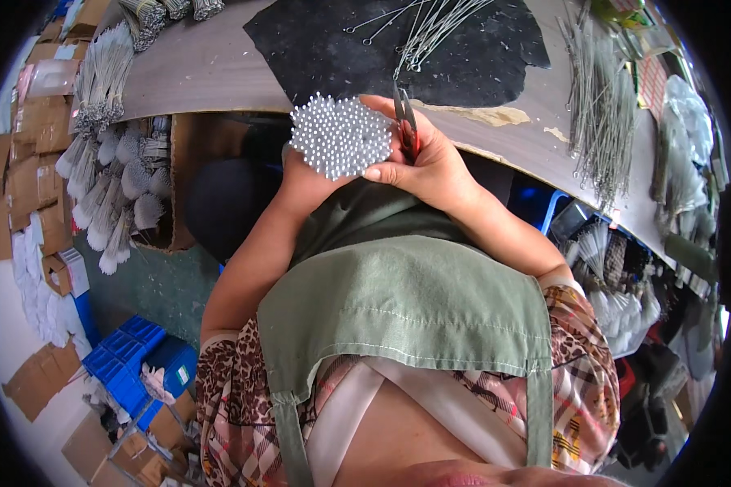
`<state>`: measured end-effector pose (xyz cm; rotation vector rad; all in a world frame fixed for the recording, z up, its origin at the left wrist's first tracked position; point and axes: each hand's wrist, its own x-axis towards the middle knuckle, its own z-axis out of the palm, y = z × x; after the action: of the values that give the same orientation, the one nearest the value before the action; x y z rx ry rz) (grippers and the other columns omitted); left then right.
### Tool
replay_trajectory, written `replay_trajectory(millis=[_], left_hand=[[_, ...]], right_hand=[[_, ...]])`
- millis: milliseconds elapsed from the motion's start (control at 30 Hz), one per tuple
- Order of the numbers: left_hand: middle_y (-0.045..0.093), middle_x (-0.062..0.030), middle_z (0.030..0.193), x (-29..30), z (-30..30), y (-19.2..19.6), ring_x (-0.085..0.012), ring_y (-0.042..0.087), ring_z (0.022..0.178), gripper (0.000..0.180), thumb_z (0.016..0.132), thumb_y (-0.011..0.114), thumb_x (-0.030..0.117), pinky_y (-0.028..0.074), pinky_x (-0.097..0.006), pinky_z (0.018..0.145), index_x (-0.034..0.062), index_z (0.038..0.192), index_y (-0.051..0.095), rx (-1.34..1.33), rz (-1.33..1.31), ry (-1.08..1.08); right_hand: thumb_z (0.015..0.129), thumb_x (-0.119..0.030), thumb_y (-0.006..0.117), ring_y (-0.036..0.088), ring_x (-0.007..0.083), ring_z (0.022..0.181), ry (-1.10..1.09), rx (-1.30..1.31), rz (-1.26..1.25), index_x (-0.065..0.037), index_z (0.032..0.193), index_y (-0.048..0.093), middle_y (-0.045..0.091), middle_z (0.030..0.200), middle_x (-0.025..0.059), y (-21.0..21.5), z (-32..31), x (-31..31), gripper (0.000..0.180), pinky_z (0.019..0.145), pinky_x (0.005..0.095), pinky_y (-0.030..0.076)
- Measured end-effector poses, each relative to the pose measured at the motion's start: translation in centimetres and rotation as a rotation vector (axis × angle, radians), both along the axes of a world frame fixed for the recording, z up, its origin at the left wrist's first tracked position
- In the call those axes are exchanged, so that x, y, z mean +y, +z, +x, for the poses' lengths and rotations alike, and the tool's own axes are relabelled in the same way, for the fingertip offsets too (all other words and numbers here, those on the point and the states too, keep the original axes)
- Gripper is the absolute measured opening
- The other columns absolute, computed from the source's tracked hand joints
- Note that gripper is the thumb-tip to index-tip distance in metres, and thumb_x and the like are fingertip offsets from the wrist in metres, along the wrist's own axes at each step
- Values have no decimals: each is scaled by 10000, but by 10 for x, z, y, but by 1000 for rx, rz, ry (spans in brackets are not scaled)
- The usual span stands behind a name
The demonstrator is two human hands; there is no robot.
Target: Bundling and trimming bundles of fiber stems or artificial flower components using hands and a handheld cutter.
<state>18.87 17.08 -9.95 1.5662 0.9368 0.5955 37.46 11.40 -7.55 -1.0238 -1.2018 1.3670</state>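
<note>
Bundle of white-tipped rods [341, 135] held end-on to the camera, just below the table edge [219, 109], in front of the green apron [398, 300]. Tips facing up toward the head; long axis running away, down toward the lap, so only the round cluster of ends showing.

Left hand [300, 183] under and behind the bundle, mostly hidden; wrapped about the rods from the left as far as can be judged, finger closure itself not visible.

Right hand [426, 162] touching the bundle's right side, thumb along the lower rim, fingers [378, 104] curled over the upper rim. Same hand also closed on red-handled scissors [406, 122], blades pointing up toward the dark mat [479, 49].

Bundle lying left of the right-hand fingers, in contact. Scissors nearer the right rim than the left.

Loose wires [430, 24] on the mat, well apart.
</note>
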Motion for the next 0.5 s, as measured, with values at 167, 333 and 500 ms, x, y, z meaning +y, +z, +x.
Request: replay_trajectory(millis=[167,333,500], left_hand=[[634,-71,1178,2,1,-15,-196,602,1097,449,766,766,206,476,-330,932,86,1170,610,60,53,0],[631,-77,1138,14,9,-25,-261,587,1081,391,792,714,171,451,-390,947,92,1160,612,303,556,-139],[635,-80,1059,20,6,-32,-310,579,1027,310,767,712,163,435,-436,916,125,1069,653,685,1043,-254]], right_hand=[[750,-28,773,376,28,686,16,-105,-24,-62,1413,390,385,745,-80,1,4,2,767,677,168,350],[890,-172,662,395,61,700,-46,-151,52,-87,1405,387,406,748,-45,1,22,-9,590,686,214,389],[1007,-375,416,449,69,721,71,-129,-81,5,1186,542,487,755,-10,28,44,-30,438,674,215,391]])
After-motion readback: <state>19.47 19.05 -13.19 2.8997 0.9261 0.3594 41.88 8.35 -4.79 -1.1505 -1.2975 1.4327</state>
